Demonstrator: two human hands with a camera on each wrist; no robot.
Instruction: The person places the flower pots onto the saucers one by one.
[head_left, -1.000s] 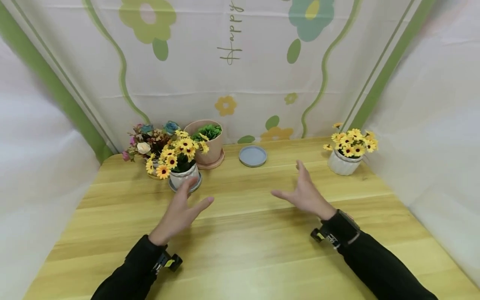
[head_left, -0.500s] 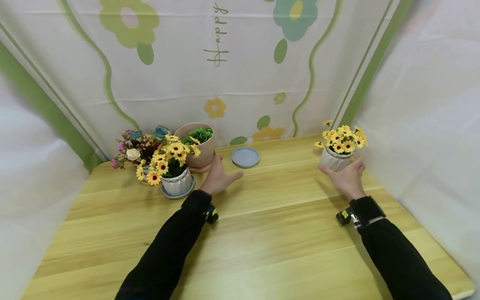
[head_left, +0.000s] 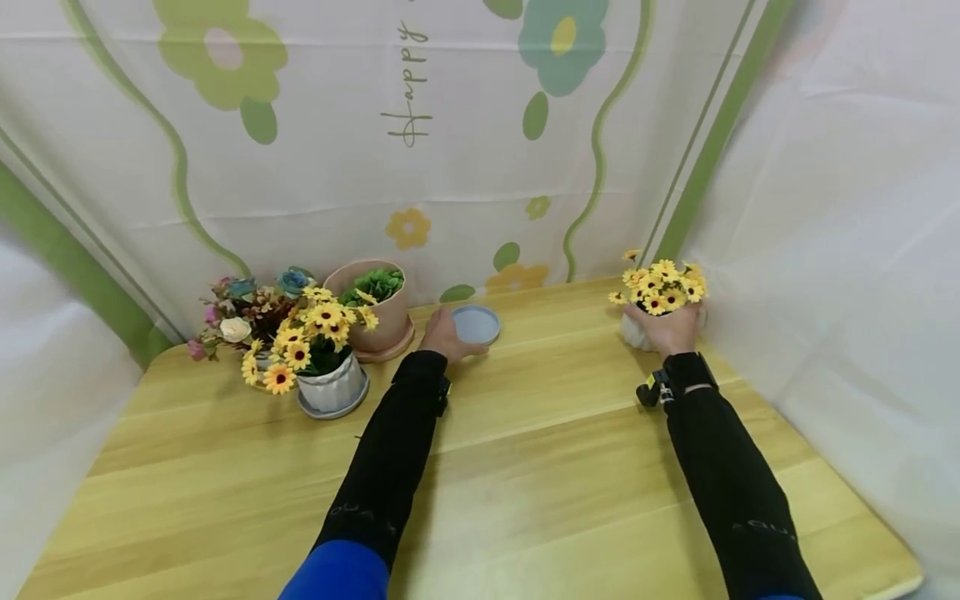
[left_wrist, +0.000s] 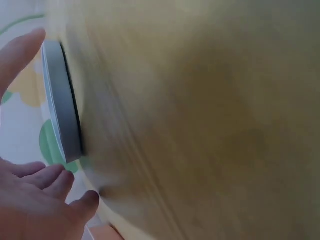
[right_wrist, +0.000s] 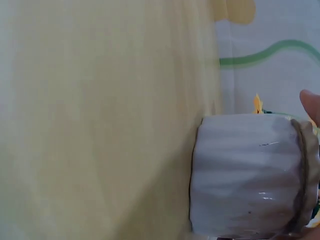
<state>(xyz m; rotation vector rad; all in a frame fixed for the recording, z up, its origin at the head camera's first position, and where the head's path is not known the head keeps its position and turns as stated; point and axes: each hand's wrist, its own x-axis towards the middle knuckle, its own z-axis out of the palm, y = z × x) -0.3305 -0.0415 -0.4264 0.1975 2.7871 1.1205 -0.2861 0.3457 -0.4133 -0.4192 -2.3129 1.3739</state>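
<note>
My left hand is at the near left side of a round blue-grey saucer on the table. In the left wrist view, the thumb lies by one end of the saucer and the fingers spread near the other. At the right, my right hand grips a white ribbed flowerpot with yellow daisy-like flowers. In the right wrist view, the pot stands upright with its base at the tabletop, and thumb and fingers reach round its rim; most of the fingers are hidden.
Left of my left hand stands a similar white pot of yellow flowers on a grey saucer. Behind it are a pink pot with green leaves and a mixed bouquet. A printed cloth hangs along the wooden table's back edge.
My left hand has moved right, from in front of the left white pot to the saucer. My right hand has reached the right flowerpot and taken hold of it. The head view has shifted.
</note>
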